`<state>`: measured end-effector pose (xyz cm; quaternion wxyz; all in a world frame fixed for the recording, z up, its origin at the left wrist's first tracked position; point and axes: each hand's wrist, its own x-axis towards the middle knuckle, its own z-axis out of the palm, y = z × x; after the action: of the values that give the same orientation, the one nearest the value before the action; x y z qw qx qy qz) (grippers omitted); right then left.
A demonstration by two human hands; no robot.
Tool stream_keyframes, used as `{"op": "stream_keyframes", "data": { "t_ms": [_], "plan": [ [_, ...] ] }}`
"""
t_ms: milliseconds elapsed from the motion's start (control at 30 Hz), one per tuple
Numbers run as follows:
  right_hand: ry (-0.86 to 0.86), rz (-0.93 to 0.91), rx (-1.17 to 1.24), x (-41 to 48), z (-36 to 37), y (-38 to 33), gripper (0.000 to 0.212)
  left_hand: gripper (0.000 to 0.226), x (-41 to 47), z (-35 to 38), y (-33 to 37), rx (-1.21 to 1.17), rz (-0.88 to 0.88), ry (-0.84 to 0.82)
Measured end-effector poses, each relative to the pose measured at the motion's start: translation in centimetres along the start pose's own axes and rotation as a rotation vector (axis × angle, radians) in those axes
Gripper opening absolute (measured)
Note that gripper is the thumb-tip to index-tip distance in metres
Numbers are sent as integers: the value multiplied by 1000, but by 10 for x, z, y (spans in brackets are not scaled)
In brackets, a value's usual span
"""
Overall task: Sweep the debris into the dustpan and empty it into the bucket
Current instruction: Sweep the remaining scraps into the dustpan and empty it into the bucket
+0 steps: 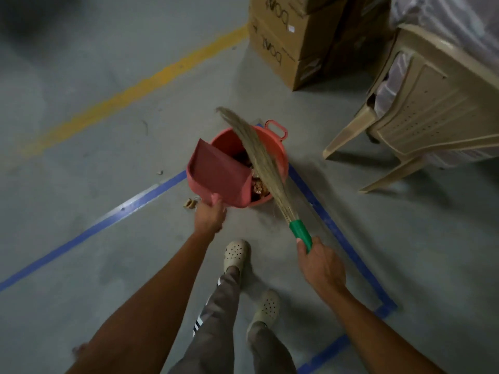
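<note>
Dustpan is at frame centre, tipped up over the left rim of the bucket, mouth facing in. Debris is already lying inside the bucket. Looks like the emptying step, nearly done.

Left hand: fingers clamped on the dustpan handle. Right hand: fingers wrapped round the green grip of the broom, bristles slanting across the bucket's opening.

Not finished: one scrap sits on the floor just left of the bucket base, another small bit further left near the blue tape line. Next move probably calls for lowering the pan flat beside that scrap and a short broom stroke.

Room: open floor left and lower left. Right is tighter, with a plastic chair at upper right and cardboard boxes at top. Feet are just below the bucket.
</note>
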<state>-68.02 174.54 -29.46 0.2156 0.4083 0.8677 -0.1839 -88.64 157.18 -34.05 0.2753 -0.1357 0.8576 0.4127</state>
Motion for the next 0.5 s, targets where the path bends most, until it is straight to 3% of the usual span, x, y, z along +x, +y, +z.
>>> {"op": "stream_keyframes", "data": {
  "t_ms": [167,300,500],
  "plan": [
    [-13,-144,11,-26,21,-2,46,46,-37,-19,-71,-241,-119,178],
    [-79,-259,-35,-42,44,-14,47,56,-53,-32,-127,-234,-234,378],
    [-214,-329,-77,-51,104,-29,48,50,-49,-35,-210,-288,-438,541]
  ]
}}
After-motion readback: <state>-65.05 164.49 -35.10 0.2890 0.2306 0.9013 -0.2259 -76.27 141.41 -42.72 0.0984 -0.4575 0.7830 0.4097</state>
